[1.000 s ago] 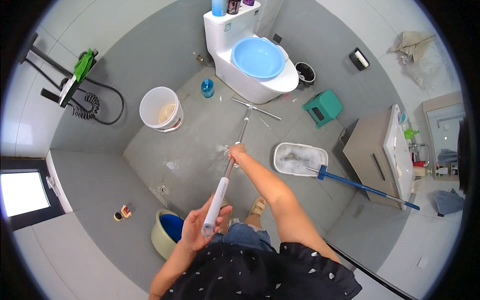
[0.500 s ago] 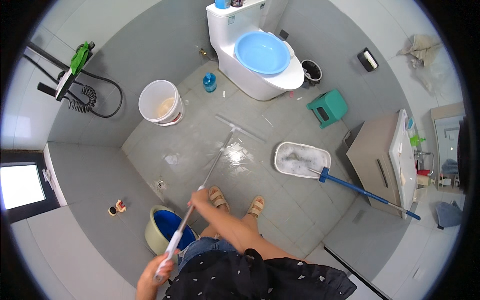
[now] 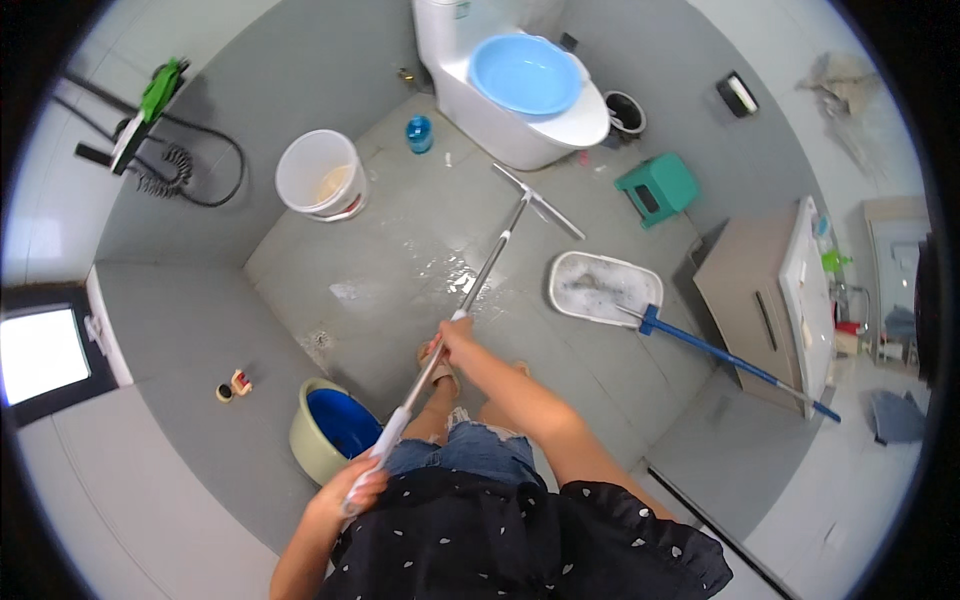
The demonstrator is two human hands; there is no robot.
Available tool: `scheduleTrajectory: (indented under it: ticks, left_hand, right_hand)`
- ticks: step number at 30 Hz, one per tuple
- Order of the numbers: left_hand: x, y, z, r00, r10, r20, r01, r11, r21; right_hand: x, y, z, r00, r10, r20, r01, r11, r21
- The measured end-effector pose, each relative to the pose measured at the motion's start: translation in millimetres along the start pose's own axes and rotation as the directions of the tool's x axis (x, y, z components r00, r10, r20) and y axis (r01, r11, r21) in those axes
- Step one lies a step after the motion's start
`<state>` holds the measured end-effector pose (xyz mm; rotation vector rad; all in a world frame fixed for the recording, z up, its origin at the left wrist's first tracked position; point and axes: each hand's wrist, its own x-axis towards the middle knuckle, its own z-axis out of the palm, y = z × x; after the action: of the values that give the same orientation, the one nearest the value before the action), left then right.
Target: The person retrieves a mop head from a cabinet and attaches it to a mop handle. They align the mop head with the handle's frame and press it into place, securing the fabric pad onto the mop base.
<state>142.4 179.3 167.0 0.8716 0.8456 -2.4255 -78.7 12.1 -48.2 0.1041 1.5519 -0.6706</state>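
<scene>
Both my hands hold a long-handled floor squeegee (image 3: pixel 487 268) that slants across in front of me. My left hand (image 3: pixel 352 486) is wrapped round the white grip at the handle's near end. Farther along, my right hand (image 3: pixel 457 341) closes round the metal pole. The squeegee's wide blade (image 3: pixel 556 214) is over the grey tiles, between the toilet and a white basin of suds; whether it touches the floor I cannot tell. Wet, shiny patches (image 3: pixel 455 275) show on the tiles left of the pole.
A white bucket (image 3: pixel 318 172) and blue bottle (image 3: pixel 419 134) stand far left. The toilet (image 3: pixel 470 125) bears a blue basin (image 3: pixel 525 74). A green stool (image 3: pixel 657 189), the suds basin (image 3: pixel 606 288) with a blue-handled tool (image 3: pixel 725 378), and a vanity (image 3: pixel 755 300) are right. A cream tub (image 3: pixel 318 455) stands near left.
The squeegee blade has moved right and farther off, lying at a steeper slant now. Both hands have shifted right and away from me with the handle. My view has tilted slightly.
</scene>
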Motion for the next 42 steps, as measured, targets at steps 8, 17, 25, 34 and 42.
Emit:
scheduleTrajectory:
  ticks: [8, 17, 25, 34, 42]
  left_hand:
    - [159.1, -3.9, 78.8, 0.927, -0.301, 0.226, 0.357, 0.891, -0.279]
    - [249.0, -17.4, 77.8, 0.927, -0.364, 0.092, 0.375, 0.901, -0.218]
    - [38.8, 19.6, 28.2, 0.908, 0.147, -0.391, 0.071, 0.869, 0.490]
    - [-131.5, -17.9, 50.6, 0.798, 0.241, -0.552, 0.016, 0.908, 0.419]
    - [-26.9, -110.3, 43.2, 0.829, 0.282, -0.483, 0.040, 0.831, 0.555]
  right_hand:
    - [91.3, -105.4, -97.7, 0.912, -0.301, -0.280, 0.223, 0.934, -0.278]
    - [112.0, -100.3, -139.1, 0.852, -0.440, -0.284, 0.102, 0.671, -0.734]
    - [30.3, 56.3, 0.2, 0.969, -0.226, -0.105, 0.168, 0.903, -0.395]
    - [-105.8, 103.8, 99.6, 0.955, 0.129, 0.268, -0.064, 0.969, -0.239]
    - [-80.6, 109.3, -53.1, 0.990, 0.041, 0.135, -0.039, 0.999, -0.021]
